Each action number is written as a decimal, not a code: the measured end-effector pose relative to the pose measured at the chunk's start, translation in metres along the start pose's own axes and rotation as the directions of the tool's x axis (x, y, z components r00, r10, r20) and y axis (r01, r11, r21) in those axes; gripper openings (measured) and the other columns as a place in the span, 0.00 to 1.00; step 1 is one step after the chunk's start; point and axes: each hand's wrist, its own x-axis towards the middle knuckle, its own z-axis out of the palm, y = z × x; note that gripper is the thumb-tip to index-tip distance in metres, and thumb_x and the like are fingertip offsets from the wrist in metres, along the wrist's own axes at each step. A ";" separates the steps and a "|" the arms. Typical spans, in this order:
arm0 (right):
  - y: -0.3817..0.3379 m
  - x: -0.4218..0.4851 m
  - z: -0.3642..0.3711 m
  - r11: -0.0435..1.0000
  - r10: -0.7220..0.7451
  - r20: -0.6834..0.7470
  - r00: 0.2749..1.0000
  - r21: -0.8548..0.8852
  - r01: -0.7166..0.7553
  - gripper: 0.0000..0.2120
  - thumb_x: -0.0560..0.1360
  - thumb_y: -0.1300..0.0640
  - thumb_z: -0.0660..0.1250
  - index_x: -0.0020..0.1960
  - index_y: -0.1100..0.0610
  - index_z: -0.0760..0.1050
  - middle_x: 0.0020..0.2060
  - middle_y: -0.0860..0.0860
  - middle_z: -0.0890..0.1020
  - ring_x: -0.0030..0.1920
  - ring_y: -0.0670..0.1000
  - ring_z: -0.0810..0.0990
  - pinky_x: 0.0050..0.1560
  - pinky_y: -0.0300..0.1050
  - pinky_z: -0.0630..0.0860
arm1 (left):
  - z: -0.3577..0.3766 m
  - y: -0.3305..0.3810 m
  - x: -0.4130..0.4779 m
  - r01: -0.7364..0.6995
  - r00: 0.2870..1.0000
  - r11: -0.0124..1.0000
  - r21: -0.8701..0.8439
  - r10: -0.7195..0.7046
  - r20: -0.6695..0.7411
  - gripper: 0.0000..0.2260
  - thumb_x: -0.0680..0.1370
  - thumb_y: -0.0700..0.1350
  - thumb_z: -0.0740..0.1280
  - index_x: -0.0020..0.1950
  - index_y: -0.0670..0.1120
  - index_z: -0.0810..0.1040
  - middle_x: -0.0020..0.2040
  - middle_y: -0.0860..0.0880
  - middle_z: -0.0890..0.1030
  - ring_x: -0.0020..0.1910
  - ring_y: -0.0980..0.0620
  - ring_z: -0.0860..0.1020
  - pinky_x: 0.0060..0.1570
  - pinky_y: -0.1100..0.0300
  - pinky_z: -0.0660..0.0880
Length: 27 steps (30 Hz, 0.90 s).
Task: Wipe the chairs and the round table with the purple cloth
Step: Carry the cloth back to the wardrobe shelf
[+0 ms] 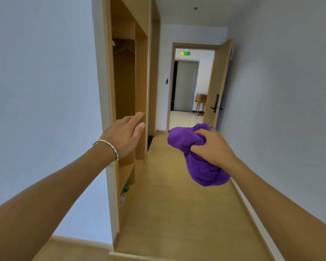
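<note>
My right hand grips a bunched purple cloth, held out in front of me at chest height over a wooden hallway floor. The cloth bulges above and hangs below my fist. My left hand, with a silver bracelet on the wrist, is stretched forward with straight fingers and holds nothing; it hangs in front of the open wooden wardrobe. No chairs or round table are in view.
A narrow hallway runs ahead between white walls. The wardrobe lines the left side, with small items on its low shelf. At the far end a wooden door stands open onto a corridor with a small wooden stool.
</note>
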 end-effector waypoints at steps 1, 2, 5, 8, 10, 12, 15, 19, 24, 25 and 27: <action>0.008 0.017 0.012 1.000 -0.008 0.014 1.000 -0.007 0.008 0.12 0.72 0.55 0.68 0.55 0.50 0.76 0.47 0.48 0.77 0.49 0.49 0.75 0.51 0.45 0.74 | 0.014 -0.009 0.013 0.010 1.000 1.000 0.005 -0.010 0.009 0.24 0.81 0.57 0.44 0.76 0.52 0.54 0.73 0.50 0.64 0.71 0.48 0.63 0.65 0.50 0.66; 0.017 0.034 0.024 1.000 -0.008 0.028 1.000 -0.013 0.009 0.13 0.72 0.55 0.68 0.56 0.50 0.76 0.47 0.48 0.77 0.49 0.49 0.75 0.51 0.45 0.74 | 0.030 -0.019 0.027 0.017 1.000 1.000 0.003 -0.018 0.019 0.24 0.81 0.57 0.45 0.76 0.52 0.54 0.74 0.51 0.64 0.71 0.48 0.63 0.65 0.50 0.66; 0.049 0.088 0.057 1.000 -0.002 0.060 0.998 -0.024 0.004 0.13 0.72 0.55 0.69 0.56 0.49 0.76 0.46 0.47 0.77 0.49 0.49 0.75 0.51 0.44 0.74 | 0.081 -0.047 0.074 0.036 0.998 0.999 -0.032 -0.035 0.042 0.23 0.81 0.56 0.45 0.76 0.51 0.56 0.74 0.51 0.63 0.72 0.48 0.63 0.65 0.50 0.65; 0.079 0.153 0.081 0.999 0.011 0.069 0.998 -0.042 -0.008 0.10 0.72 0.56 0.69 0.53 0.49 0.75 0.43 0.45 0.75 0.48 0.49 0.74 0.49 0.44 0.73 | 0.131 -0.076 0.136 0.033 0.996 0.998 -0.053 -0.028 0.082 0.23 0.81 0.55 0.46 0.75 0.50 0.57 0.74 0.50 0.63 0.72 0.48 0.62 0.67 0.50 0.64; 0.097 0.202 0.091 0.998 0.031 0.056 0.998 -0.052 -0.028 0.09 0.72 0.56 0.69 0.51 0.48 0.74 0.41 0.42 0.73 0.48 0.49 0.74 0.49 0.44 0.72 | 0.159 -0.094 0.185 0.038 0.992 0.997 -0.072 -0.029 0.119 0.23 0.81 0.56 0.46 0.75 0.50 0.57 0.74 0.50 0.63 0.72 0.48 0.62 0.67 0.49 0.64; 0.115 0.248 0.101 0.997 0.045 0.038 0.998 -0.061 -0.042 0.09 0.72 0.56 0.69 0.51 0.47 0.74 0.42 0.43 0.74 0.48 0.49 0.74 0.49 0.44 0.72 | 0.186 -0.110 0.232 0.044 0.989 0.996 -0.079 -0.032 0.147 0.23 0.81 0.57 0.46 0.75 0.50 0.57 0.74 0.50 0.62 0.72 0.48 0.61 0.67 0.49 0.64; 0.146 0.299 0.115 0.996 0.075 0.019 0.997 -0.044 -0.074 0.09 0.72 0.57 0.69 0.51 0.50 0.76 0.42 0.44 0.76 0.46 0.48 0.74 0.47 0.43 0.73 | 0.224 -0.125 0.301 0.020 0.986 0.994 -0.107 -0.002 0.169 0.22 0.82 0.55 0.46 0.74 0.49 0.60 0.73 0.49 0.63 0.71 0.48 0.62 0.66 0.49 0.63; 0.205 0.354 0.129 0.989 0.126 0.011 0.992 -0.078 -0.124 0.12 0.71 0.57 0.69 0.54 0.53 0.78 0.44 0.49 0.77 0.47 0.49 0.74 0.48 0.44 0.73 | 0.288 -0.120 0.384 -0.058 0.979 0.989 -0.133 0.082 0.186 0.22 0.82 0.55 0.46 0.73 0.49 0.62 0.73 0.49 0.64 0.71 0.48 0.63 0.65 0.52 0.63; 0.302 0.437 0.145 0.980 0.183 -0.034 0.982 -0.070 -0.185 0.11 0.72 0.57 0.69 0.54 0.56 0.77 0.44 0.52 0.79 0.47 0.51 0.76 0.48 0.45 0.74 | 0.389 -0.103 0.480 -0.194 0.948 0.975 -0.108 0.215 0.236 0.22 0.82 0.55 0.47 0.74 0.49 0.60 0.73 0.49 0.63 0.71 0.50 0.62 0.66 0.53 0.63; 0.324 0.454 0.151 0.979 0.190 -0.041 0.981 -0.069 -0.192 0.11 0.72 0.56 0.69 0.55 0.55 0.77 0.44 0.52 0.79 0.47 0.51 0.75 0.48 0.45 0.74 | 0.412 -0.102 0.502 -0.206 0.944 0.973 -0.102 0.225 0.240 0.22 0.82 0.55 0.47 0.74 0.49 0.60 0.73 0.49 0.64 0.71 0.49 0.62 0.66 0.53 0.63; 0.368 0.491 0.161 0.979 0.194 -0.050 0.980 -0.056 -0.196 0.11 0.73 0.56 0.69 0.55 0.54 0.77 0.44 0.51 0.78 0.47 0.51 0.75 0.49 0.44 0.72 | 0.454 -0.100 0.547 -0.206 0.943 0.975 -0.085 0.221 0.249 0.23 0.82 0.55 0.47 0.75 0.49 0.59 0.73 0.49 0.63 0.71 0.49 0.63 0.65 0.53 0.64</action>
